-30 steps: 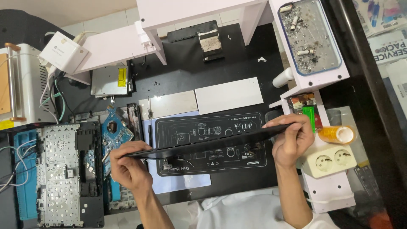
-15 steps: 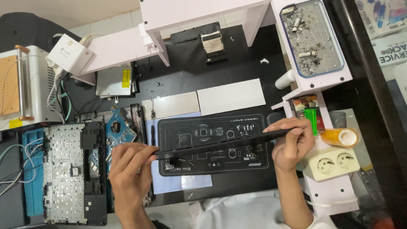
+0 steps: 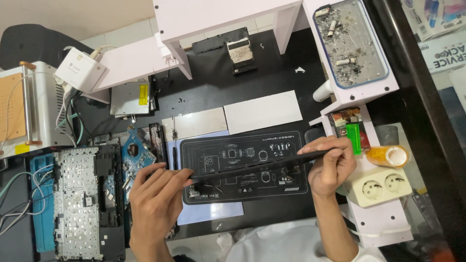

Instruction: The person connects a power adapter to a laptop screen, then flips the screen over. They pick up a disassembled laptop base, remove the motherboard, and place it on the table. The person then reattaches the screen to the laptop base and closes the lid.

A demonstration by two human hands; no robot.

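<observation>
While both hands keep it off the desk, the long black strip (image 3: pixel 252 167) spans the air above the dark printed work mat (image 3: pixel 242 194), running from lower left to upper right. It looks like a thin flat bar, seen nearly edge-on, so its full width is hard to judge. The left hand (image 3: pixel 158 204) pinches one end between thumb and curled fingers, closed firmly on it, and the right hand (image 3: pixel 332 167) pinches the other end near the fingertips, also closed on the strip. Judging from how straight it lies between the two holds, it is fairly stiff along its length, yet thin enough that it would probably flex or twist if pressed in the middle. It seems light, since fingertip grips at the ends carry it with no visible sag. Its smooth dark surface may be slippery, and a narrow piece like this could bend or crack if levered, so holding it at both ends, as here, seems the safest place to grip. Nearby lie a stripped keyboard frame (image 3: pixel 80 204), a blue circuit board (image 3: pixel 136 155), a cream double socket (image 3: pixel 383 187) and an orange tape roll (image 3: pixel 388 155).
</observation>
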